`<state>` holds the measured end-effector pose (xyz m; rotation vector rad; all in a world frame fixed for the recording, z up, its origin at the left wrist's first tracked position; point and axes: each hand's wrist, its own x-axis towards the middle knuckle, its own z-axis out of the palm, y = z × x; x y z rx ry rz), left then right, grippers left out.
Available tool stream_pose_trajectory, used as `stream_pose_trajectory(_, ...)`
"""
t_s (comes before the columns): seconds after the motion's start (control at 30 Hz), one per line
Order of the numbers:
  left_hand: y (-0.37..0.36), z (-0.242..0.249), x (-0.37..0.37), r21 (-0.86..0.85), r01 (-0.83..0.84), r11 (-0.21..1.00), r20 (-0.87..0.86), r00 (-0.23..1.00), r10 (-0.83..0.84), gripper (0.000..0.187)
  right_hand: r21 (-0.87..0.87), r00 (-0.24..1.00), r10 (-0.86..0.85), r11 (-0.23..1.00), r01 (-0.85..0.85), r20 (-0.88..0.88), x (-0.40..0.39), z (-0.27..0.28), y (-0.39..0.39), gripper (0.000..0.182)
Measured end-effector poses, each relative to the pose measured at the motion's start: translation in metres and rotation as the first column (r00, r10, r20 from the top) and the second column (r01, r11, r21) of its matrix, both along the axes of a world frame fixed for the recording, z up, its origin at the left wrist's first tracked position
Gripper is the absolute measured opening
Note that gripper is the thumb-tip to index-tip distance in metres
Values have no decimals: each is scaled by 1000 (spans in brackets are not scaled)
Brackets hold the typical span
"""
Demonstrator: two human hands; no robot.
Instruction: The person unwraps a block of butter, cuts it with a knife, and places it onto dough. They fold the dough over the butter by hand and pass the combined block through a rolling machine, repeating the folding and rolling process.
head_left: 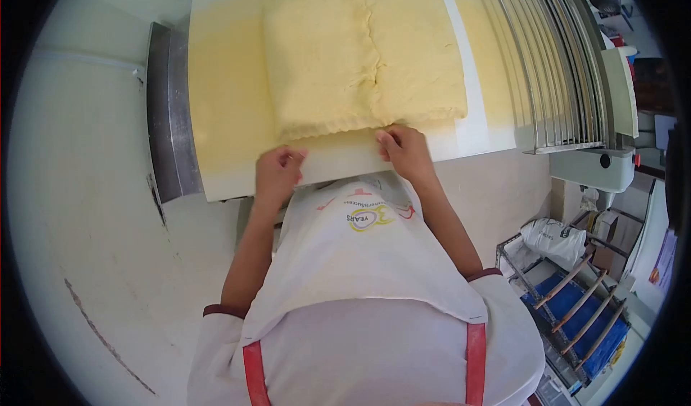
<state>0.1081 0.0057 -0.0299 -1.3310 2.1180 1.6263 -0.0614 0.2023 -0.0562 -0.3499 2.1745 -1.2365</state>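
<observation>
A large, pale-yellow folded slab of dough (324, 60) lies flat on the work surface in front of me. A crimped seam runs down its middle, slightly open near the front, and its front edge is pinched and uneven. My right hand (407, 152) is at that front edge, just below the seam, with thumb and curled fingers closed on the dough's rim. My left hand (278, 174) is just in front of the slab's front left corner, over the white border of the surface. Its fingers are curled in with the thumb; nothing shows between them, and it seems apart from the dough.
The work surface (227, 96) is yellowish with a white front border. A metal channel (173, 111) runs along its left side. To the right stands a metal bar guard (561, 68) beside a machine housing (594, 170). A rack (576, 312) and white bag (554, 240) are at lower right.
</observation>
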Motion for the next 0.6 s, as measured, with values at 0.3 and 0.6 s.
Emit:
stream_pose_trajectory(0.3,50,3,-99,-846,441,298,124,708,-695,66,209,681,138,978,23,-720,-33,18,-25,26)
stream_pose_trajectory(0.6,48,18,-102,-892,348,289,34,688,-725,58,68,660,55,998,-7,-749,-41,21,-28,20)
